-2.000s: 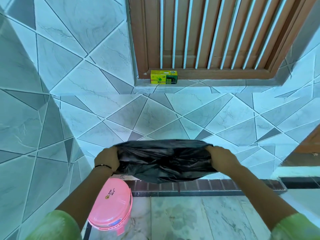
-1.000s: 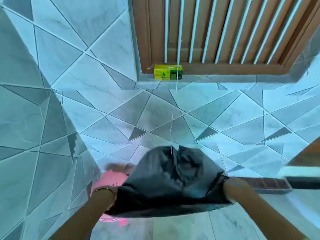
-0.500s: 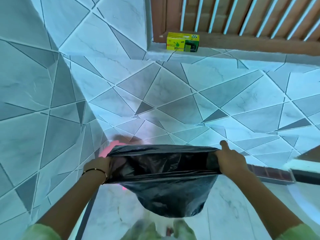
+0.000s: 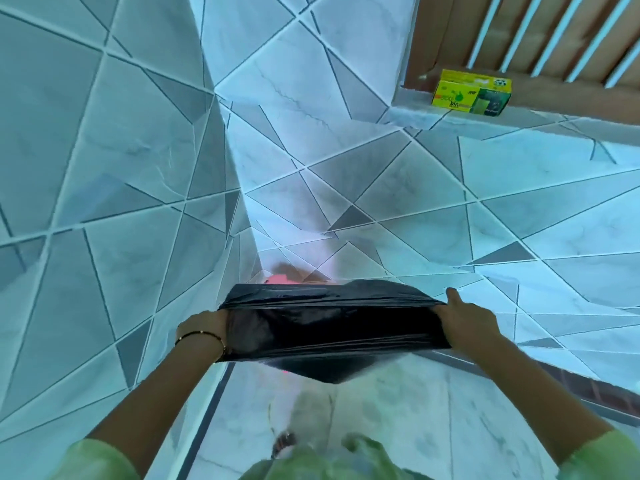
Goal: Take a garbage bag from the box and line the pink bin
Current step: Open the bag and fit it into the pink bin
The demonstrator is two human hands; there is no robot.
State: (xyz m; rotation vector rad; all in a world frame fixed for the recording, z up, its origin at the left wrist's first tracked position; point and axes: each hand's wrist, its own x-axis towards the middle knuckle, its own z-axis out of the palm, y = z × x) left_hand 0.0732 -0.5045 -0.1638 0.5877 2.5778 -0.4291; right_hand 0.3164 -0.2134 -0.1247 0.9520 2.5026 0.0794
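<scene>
A black garbage bag (image 4: 332, 327) hangs stretched wide between my two hands, its mouth pulled open toward me. My left hand (image 4: 204, 329), with a thin bracelet on the wrist, grips the bag's left edge. My right hand (image 4: 467, 318) grips its right edge, thumb raised. The pink bin (image 4: 278, 279) is almost wholly hidden behind the bag; only a pink sliver shows above the bag's top edge, in the corner of the tiled walls. The yellow and green bag box (image 4: 471, 93) stands on the ledge at the upper right.
Tiled walls meet in a corner right behind the bin. A wooden slatted door (image 4: 540, 32) rises above the ledge (image 4: 415, 116). A dark tile strip (image 4: 571, 379) runs along the floor at right. My green clothing fills the bottom edge.
My view has tilted down and to the left, so the box now sits at the upper right. The bag was shaken open and stays stretched in front of the bin, covering more of it.
</scene>
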